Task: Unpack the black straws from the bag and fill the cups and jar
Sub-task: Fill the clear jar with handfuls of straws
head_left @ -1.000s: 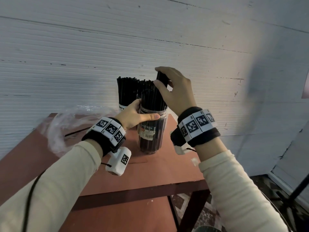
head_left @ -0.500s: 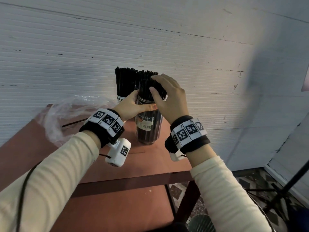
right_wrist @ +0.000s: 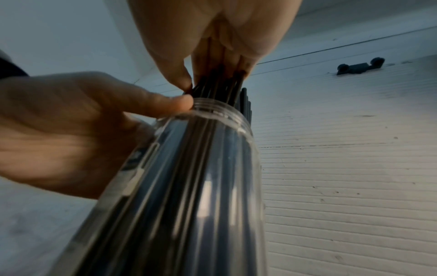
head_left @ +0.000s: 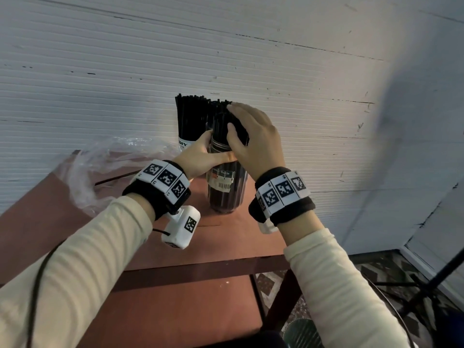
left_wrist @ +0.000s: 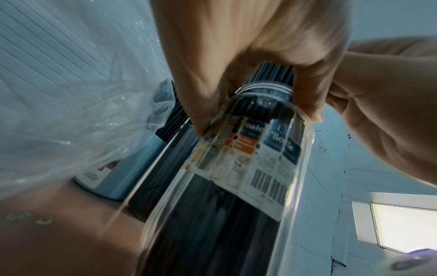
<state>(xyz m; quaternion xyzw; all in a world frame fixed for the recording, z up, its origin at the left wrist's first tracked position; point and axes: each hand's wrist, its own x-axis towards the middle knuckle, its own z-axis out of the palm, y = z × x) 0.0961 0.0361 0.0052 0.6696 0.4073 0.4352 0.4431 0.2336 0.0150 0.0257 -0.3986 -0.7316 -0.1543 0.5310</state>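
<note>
Step in hand: seating a batch of black straws (head_left: 221, 121) into the clear jar (head_left: 227, 189), by my reading.
Jar: clear plastic, threaded mouth, printed label with barcode; stands upright on the red-brown table (head_left: 226, 242), packed with straws that rise above its rim.
Left hand (head_left: 200, 156): wrapped round the jar's shoulder just under the threads, thumb across the front; steadies it.
Right hand (head_left: 253, 136): fingers together and arched down over the straw tops, thumb against the bundle's near side; gathering and pressing, not clenched.
Cup (head_left: 184, 144): white, printed, behind the jar to its left, already full of upright straws (head_left: 190, 116).
Bag (head_left: 100, 167): clear plastic, crumpled on the table's left; one loose straw (head_left: 118, 176) lies by it.
Advice: keep the jar braced at the neck; press straight down with flat fingers so tips slide between neighbours; squeezing sideways would likely buckle thin straws or tip the jar.
Remaining: the stray straw by the bag, probably.
</note>
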